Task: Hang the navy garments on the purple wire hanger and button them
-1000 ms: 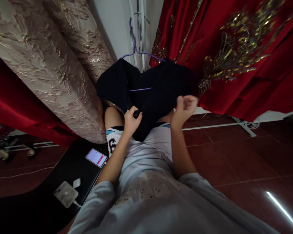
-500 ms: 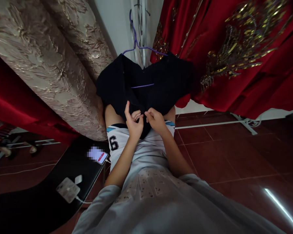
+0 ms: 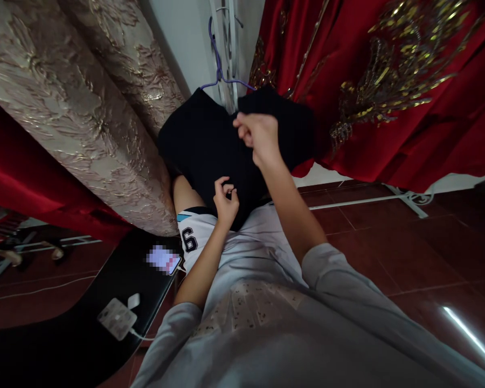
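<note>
A black garment (image 3: 198, 129) is spread over my lap on a purple hanger (image 3: 219, 70), its two front panels drawn together. Low on its front, my left hand (image 3: 227, 202) has its fingers curled into the cloth. My right hand (image 3: 261, 137) is raised over the upper front near the neckline, with thumb and fingers pressed together. Whatever it pinches is too small or dark to make out.
Left of me, a black bench (image 3: 81, 291) bears a lit phone (image 3: 165, 260), a white power bank (image 3: 117, 319) with a cable and a small white case (image 3: 133, 300). Patterned beige cloth (image 3: 105, 118) and red sequinned fabric (image 3: 307, 81) hang close on both sides. A white rack leg (image 3: 408, 202) stands right.
My right hand has risen away from my left, up toward the garment's neckline. The front panels have closed over the hanger's lower bar. My left hand has stayed low, its forefinger now more bent.
</note>
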Available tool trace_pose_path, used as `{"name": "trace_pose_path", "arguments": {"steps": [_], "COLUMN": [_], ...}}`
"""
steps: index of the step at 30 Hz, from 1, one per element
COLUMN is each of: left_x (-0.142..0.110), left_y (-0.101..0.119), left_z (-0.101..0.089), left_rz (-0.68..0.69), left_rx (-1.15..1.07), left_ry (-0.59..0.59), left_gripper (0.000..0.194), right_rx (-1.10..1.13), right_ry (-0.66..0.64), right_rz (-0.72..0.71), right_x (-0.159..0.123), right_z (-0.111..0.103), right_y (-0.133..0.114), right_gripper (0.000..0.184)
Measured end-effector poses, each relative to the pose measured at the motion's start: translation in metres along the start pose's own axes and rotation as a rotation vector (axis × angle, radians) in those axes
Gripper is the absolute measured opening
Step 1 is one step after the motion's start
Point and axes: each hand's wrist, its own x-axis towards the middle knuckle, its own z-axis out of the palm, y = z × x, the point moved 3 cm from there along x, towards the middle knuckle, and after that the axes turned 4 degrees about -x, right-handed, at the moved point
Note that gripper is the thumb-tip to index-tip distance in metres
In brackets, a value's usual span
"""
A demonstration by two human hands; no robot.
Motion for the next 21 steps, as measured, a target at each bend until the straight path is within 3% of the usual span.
{"name": "trace_pose_path", "arguments": {"steps": [2, 5, 7, 10, 12, 16, 19, 21], "left_x": [-0.003, 0.010, 0.039, 0.103, 0.143, 0.185, 0.203, 0.221], "left_y": [-0.002, 0.013, 0.036, 0.080, 0.103, 0.123, 0.119, 0.101], "left_z": [0.008, 0.016, 0.013, -0.001, -0.007, -0.015, -0.041, -0.072], "left_rz": [0.039, 0.101, 0.178, 0.371, 0.482, 0.529, 0.527, 0.478], "left_rx": [0.030, 0.054, 0.039, 0.013, 0.063, 0.163, 0.173, 0.138], "left_ry": [-0.067, -0.212, -0.259, -0.163, -0.165, -0.266, -0.159, 0.069], "left_gripper": [0.033, 0.027, 0.031, 0.039, 0.034, 0.031, 0.026, 0.016], "right_rx": [0.013, 0.007, -0.020, -0.064, -0.094, -0.213, -0.436, -0.544], "right_ry": [0.019, -0.047, -0.096, -0.125, -0.140, -0.047, 0.058, 0.019], "right_rz": [-0.033, -0.083, -0.101, -0.126, -0.170, -0.272, -0.264, -0.268], "right_x": [0.012, 0.008, -0.002, -0.007, -0.004, 0.001, -0.019, -0.039], "right_z": [-0.001, -0.006, -0.009, -0.008, -0.004, 0.003, 0.007, 0.014], "right_y": [-0.027, -0.041, -0.039, -0.037, -0.036, -0.013, 0.024, 0.045], "right_gripper": [0.037, 0.033, 0.030, 0.030, 0.030, 0.035, 0.034, 0.033]}}
